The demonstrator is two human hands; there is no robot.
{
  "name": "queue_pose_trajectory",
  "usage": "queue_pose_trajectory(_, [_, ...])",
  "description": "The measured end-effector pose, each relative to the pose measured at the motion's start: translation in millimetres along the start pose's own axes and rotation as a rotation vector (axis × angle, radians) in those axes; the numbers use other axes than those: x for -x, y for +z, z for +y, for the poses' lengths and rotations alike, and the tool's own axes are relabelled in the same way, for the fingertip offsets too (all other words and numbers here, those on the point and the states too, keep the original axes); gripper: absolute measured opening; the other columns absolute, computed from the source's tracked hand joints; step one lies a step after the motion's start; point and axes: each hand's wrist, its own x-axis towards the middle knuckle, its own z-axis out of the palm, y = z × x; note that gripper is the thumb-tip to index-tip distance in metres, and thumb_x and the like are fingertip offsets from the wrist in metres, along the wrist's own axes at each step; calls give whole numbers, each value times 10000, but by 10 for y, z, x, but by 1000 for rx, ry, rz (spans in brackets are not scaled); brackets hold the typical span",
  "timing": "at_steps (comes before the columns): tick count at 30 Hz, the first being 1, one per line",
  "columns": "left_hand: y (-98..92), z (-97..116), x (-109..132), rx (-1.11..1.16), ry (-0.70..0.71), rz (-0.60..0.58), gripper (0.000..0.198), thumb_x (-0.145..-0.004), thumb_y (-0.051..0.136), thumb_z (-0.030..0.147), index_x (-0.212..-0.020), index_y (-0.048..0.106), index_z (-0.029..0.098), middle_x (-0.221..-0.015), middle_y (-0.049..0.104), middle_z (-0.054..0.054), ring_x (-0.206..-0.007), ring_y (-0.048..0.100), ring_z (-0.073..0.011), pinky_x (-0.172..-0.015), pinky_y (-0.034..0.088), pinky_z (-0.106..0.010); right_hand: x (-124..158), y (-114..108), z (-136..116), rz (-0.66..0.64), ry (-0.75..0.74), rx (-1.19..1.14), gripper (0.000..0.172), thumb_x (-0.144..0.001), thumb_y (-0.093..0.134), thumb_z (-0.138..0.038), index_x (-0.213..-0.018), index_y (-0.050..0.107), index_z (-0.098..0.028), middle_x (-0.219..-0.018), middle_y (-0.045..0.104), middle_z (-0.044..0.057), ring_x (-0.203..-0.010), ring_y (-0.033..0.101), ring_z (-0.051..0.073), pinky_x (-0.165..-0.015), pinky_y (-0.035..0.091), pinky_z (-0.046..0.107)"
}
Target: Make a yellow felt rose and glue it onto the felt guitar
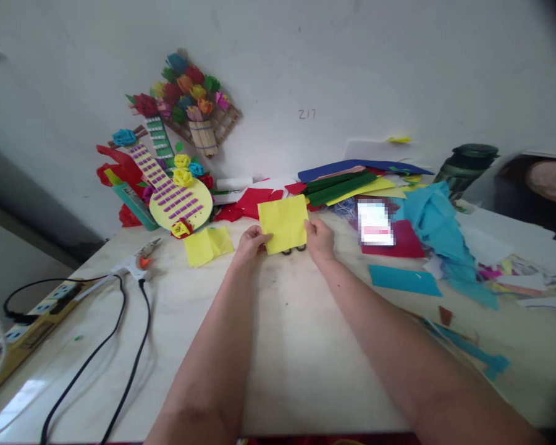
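Note:
A square of yellow paper (283, 224) is held up above the table between both my hands. My left hand (254, 242) pinches its lower left edge with thumb and fingers. On the opposite side, my right hand (319, 238) grips the right edge. Dark scissor-like loops (294, 250) peek out just below the paper; the rest of them is hidden behind it. Another piece of yellow paper (207, 246), creased, lies to the left of my left hand.
A glue gun (132, 266) with black cords and a power strip (32, 321) occupy the left. Paper-flower decorations (180, 198) lean at the back left. Coloured sheets (347, 184) are piled along the wall. Blue crepe paper (438, 216), a dark bottle (467, 167) and scraps lie right.

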Motion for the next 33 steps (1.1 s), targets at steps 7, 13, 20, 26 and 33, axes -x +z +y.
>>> queue_pose_trajectory(7, [25,-2,-3,-33,21,55,379,-438,750,214,-705,484,175,-546,568,33,-453,519,-98,-431,354,-191,6,23,7,-4,-16,-30,304,-771,395,-415,-702,569,-175,-634,570,29,-590,454,149,-580,348,251])
queue_pose_trajectory(13, [43,-11,6,-62,28,94,335,-500,733,355,-635,508,148,-487,509,37,-416,460,-71,-432,351,-195,0,36,29,3,-27,-47,318,-773,387,-421,-713,575,-171,-636,566,30,-604,461,152,-594,357,253])
queue_pose_trajectory(20, [59,-8,-21,-39,56,188,373,-555,679,447,-558,430,170,-407,321,84,-351,321,-46,-393,282,-184,20,45,15,11,-25,-49,338,-781,379,-431,-719,584,-170,-626,565,29,-586,459,150,-573,353,250])
queue_pose_trajectory(26, [57,-24,-30,-58,84,192,377,-576,657,447,-559,395,177,-420,282,87,-356,306,-45,-396,275,-179,-12,104,65,19,-64,-99,325,-770,404,-392,-776,619,-147,-676,615,54,-609,504,155,-604,380,254])
queue_pose_trajectory(33, [50,-78,-113,-168,104,236,344,-637,599,444,-557,402,174,-433,320,72,-372,316,-52,-389,252,-183,-38,115,95,72,-28,-99,320,-753,397,-344,-732,641,-138,-646,619,63,-602,504,164,-608,388,268])
